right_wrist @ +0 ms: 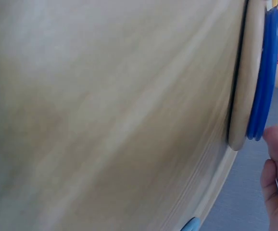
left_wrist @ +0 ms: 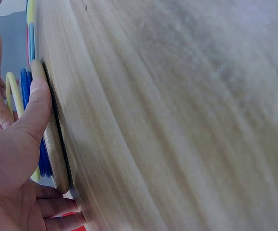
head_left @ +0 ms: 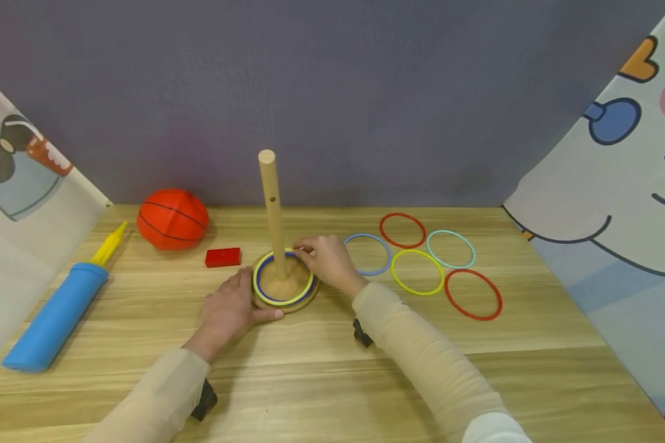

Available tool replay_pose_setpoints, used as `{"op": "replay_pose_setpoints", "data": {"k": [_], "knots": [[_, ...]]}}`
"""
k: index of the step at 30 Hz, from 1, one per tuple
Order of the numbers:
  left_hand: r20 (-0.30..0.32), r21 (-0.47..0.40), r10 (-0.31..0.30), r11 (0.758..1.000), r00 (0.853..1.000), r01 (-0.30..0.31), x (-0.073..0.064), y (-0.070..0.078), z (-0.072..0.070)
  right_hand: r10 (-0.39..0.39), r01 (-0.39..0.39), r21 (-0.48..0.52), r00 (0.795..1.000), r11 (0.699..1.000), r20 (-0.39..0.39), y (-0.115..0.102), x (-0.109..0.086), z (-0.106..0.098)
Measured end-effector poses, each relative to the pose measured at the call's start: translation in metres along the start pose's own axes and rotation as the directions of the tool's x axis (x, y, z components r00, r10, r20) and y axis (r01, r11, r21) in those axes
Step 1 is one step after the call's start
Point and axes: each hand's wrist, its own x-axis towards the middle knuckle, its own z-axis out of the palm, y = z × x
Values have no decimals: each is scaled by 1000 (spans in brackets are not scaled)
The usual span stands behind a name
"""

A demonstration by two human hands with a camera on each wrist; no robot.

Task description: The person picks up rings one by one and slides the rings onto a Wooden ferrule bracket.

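Fingers of your right hand (head_left: 328,261) are pinching the yellow ring (head_left: 281,303) around the upright peg (head_left: 272,212), above the blue rings (right_wrist: 268,72). Your left hand (head_left: 229,307), fingers extended, is touching the base (head_left: 281,290).

The wooden table (head_left: 288,381) is occupied by a blue pump (head_left: 58,315), a red ball (head_left: 173,219), a red block (head_left: 223,257), a pole stand (head_left: 274,209) and five loose rings (head_left: 425,295).
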Motion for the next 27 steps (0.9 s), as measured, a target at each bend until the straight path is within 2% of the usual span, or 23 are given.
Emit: {"op": "replay_pose_setpoints", "data": {"k": [5,11,17,22,27], "knots": [[16,0,-12,1000,1000,12,0,1,0,-11,11,-45,1000,999,4,0,-1,1],[8,7,-12,1000,1000,12,0,1,0,-3,3,-60,1000,998,-3,1,-2,1],[13,8,-12,1000,1000,11,-1,1,0,44,-42,-51,999,998,29,3,-3,1],[21,4,-15,1000,1000,15,-1,1,0,103,-105,12,989,994,103,5,-1,1],[18,8,-17,1000,1000,17,0,1,0,129,-144,85,979,986,155,6,1,0]]}}
